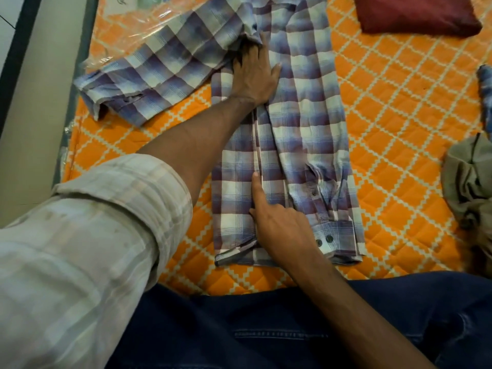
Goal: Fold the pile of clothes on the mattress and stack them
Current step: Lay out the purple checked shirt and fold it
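Beyond the checked shirt (287, 145) on the mattress (399, 134) lie one folded maroon garment (418, 14) and one crumpled grey garment (468, 182). The left hand (255, 73) presses it flat, fingers spread wide. The right hand (279, 225) points one finger along it, the others curled.

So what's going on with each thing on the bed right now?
Checked shirt: spread flat, one side and its sleeve already folded in, the other sleeve still stretched out.
Left hand: pressing flat on the shirt near the sleeve.
Right hand: one finger pointing along the fold.
Red cloth: folded.
Grey cloth: crumpled, not folded.
Plastic wrapper: lying partly under the stretched-out sleeve.
Mattress: covered in orange.
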